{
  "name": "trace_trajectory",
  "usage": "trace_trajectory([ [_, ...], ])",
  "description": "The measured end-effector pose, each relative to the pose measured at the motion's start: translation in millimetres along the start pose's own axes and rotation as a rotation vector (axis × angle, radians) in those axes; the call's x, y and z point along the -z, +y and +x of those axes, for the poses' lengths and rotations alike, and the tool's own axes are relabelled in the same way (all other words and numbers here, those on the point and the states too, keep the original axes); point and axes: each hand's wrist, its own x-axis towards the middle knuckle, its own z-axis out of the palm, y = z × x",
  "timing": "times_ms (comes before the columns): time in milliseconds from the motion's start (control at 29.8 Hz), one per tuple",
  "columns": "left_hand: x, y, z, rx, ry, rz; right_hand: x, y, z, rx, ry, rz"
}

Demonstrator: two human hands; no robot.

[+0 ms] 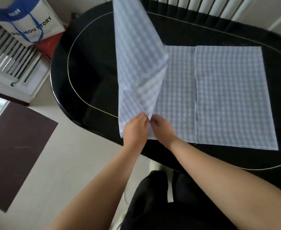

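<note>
A light blue and white checked cloth lies spread on a black oval table. Its left part rises steeply off the table and runs out of the top of the view. At the cloth's near left corner my left hand and my right hand meet, fingertips close together. Both pinch the fabric's near edge where the raised part begins. A fold line crosses the flat part of the cloth from far to near.
A white and blue tote bag stands on the floor at the upper left beside a white radiator. A dark brown mat lies on the pale floor. Another radiator runs behind the table. My dark trousers show below.
</note>
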Motion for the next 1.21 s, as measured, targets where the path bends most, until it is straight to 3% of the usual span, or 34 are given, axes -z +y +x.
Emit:
trace_trajectory([
  [67,-22.7,1.1,-2.7,-0.142,-0.176,0.205,37.4,23.1,1.7,-0.24,0.254,0.231],
  [168,-46.4,-0.9,-9.1,-0.192,-0.386,0.344,72.5,41.4,0.9,-0.565,0.313,0.64],
  [235,-53.2,-3.4,-11.4,-0.256,-0.421,0.363,83.5,48.9,2.8,-0.659,0.289,0.669],
  [302,-53.9,-7.2,-11.2,-0.297,-0.411,0.347,89.5,58.4,6.7,-0.709,0.287,0.531],
  [369,-50.2,-12.4,-9.9,-0.298,-0.394,0.35,93.3,62.5,7.8,-0.668,0.278,0.378],
  [436,-45.5,-22.0,-6.6,-0.273,-0.28,0.359,95.2,63.3,10.4,-0.495,0.288,0.169],
  [536,-40.3,-38.1,3.7,-0.076,-0.151,0.353,99.6,58.1,5.8,-0.328,0.404,-0.087],
  [603,-38.9,-49.0,9.1,0.11,-0.172,0.294,102.0,64.4,5.6,-0.365,0.369,-0.177],
  [670,-38.2,-55.4,10.1,0.235,-0.149,0.219,103.3,74.9,1.6,-0.451,0.229,-0.23],
  [805,-32.8,-54.9,16.1,0.439,0.025,0.013,99.1,84.1,-7.5,-0.409,0.131,-0.297],
  [1006,-20.2,-62.7,20.9,0.723,-0.003,-0.32,97.5,76.0,-12.3,-0.373,0.146,-0.353],
  [1106,-16.1,-67.9,16.8,0.824,0.018,-0.62,86.2,86.6,-21.7,-0.138,0.208,-0.638],
  [1207,-14.5,-45.4,-3.7,0.756,0.185,-0.943,80.6,108.2,-33.2,-0.017,0.005,-0.81],
])
